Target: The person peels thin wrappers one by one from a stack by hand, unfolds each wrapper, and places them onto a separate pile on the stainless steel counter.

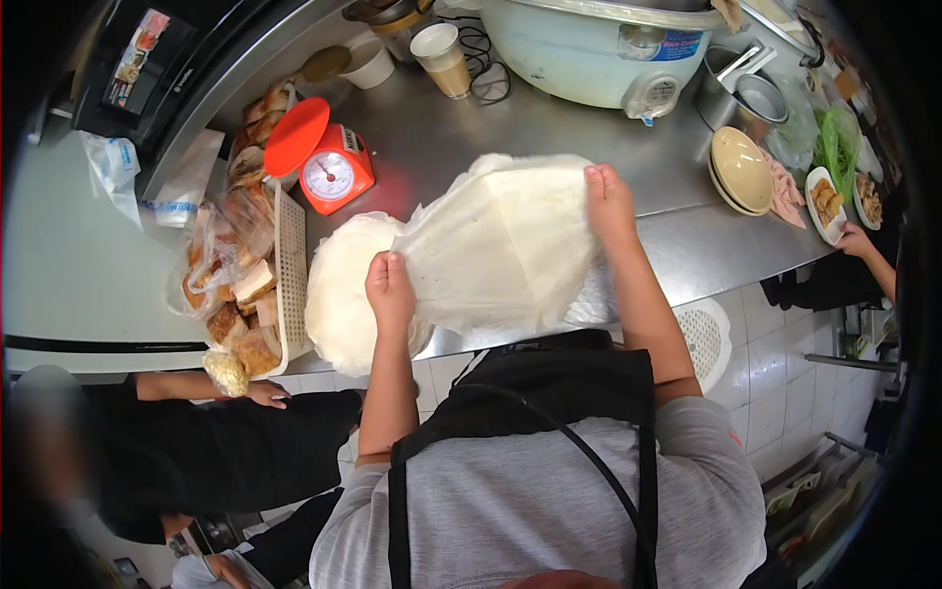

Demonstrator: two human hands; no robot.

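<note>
A thin, pale dough wrapper (505,240) is stretched between my two hands above the steel counter. My left hand (391,290) pinches its left edge, with thumb and fingers pressed together. The right edge is gripped by my right hand (610,206), whose fingers are mostly behind the sheet. A stack of round dough wrappers (348,294) lies to the left, partly under my left hand and forearm. Crinkled clear plastic (591,299) shows beneath the right end of the held wrapper.
Left are a red kitchen scale (329,175) and a cream plastic basket (290,265) beside bagged browned food (240,285). A large rice cooker (579,59) and a drink cup (442,61) stand behind. Bowls (741,169) sit right. Co-workers are at both sides; one hand (859,241) touches a dish.
</note>
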